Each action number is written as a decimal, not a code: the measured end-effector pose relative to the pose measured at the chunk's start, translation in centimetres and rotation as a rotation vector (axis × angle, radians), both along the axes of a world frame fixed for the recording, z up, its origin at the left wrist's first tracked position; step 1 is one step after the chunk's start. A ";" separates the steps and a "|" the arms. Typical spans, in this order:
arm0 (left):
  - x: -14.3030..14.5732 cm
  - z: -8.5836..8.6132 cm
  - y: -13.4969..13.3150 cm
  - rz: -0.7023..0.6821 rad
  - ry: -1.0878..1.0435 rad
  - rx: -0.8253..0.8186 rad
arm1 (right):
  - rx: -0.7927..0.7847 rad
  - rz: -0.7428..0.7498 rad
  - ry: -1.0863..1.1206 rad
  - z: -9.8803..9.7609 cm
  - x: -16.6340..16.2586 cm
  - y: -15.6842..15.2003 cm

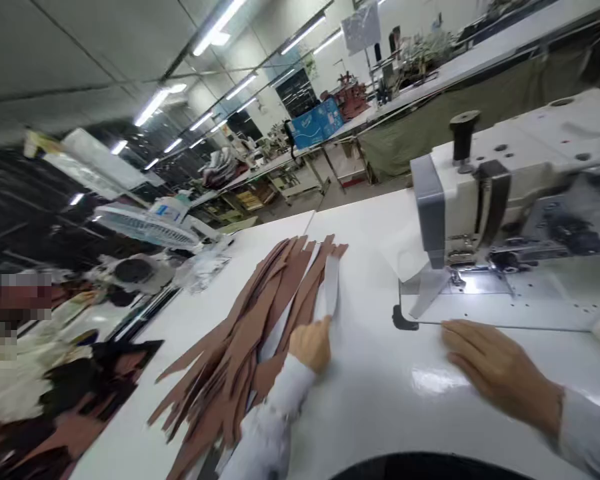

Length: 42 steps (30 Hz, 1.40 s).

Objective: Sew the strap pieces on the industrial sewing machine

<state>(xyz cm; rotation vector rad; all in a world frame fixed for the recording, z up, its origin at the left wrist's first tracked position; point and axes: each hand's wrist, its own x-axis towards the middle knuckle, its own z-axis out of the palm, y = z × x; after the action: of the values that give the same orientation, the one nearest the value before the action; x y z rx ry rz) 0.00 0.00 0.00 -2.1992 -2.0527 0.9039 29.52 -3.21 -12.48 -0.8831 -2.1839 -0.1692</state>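
Observation:
A fanned pile of long brown strips (260,320) lies on the white table (375,400). My left hand (311,343) rests on the pile's right side, fingers curled around a pale grey strip (331,285) that lies on top. My right hand (495,367) lies flat on the table, fingers stretched out, just in front of the sewing machine's bed plate (505,303). It holds nothing. The white sewing machine (510,180) stands at the right, its presser foot (455,267) above the plate.
A person sits at the far left beside dark and brown material pieces (80,407). A white fan (150,223) stands beyond the table's left edge. Rows of long work tables (460,63) and a blue box (316,123) fill the background.

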 end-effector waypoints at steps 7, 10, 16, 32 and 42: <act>10.0 -2.7 -8.5 -0.509 -0.529 -0.341 | -0.217 0.246 -0.245 1.8 -3.8 -2.1; 11.3 -3.3 -5.9 -0.694 -0.961 -0.424 | -0.265 0.189 -0.208 1.3 -2.1 -2.8; 14.0 -7.7 3.5 -0.829 -0.941 0.158 | -0.345 0.285 -0.217 2.6 0.2 -1.7; 14.7 -10.2 6.6 -0.799 -0.991 0.255 | -0.135 -0.003 -0.217 0.9 0.0 -1.1; 14.7 -9.8 6.7 -0.737 -0.991 0.257 | -0.199 0.007 -0.222 1.0 0.0 -0.7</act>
<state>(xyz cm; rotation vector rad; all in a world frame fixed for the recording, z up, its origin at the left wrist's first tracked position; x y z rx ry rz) 14.74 6.70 -9.78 -3.1462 -1.0931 -0.5799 29.48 -3.91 -11.47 -1.0069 -2.4418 -0.0483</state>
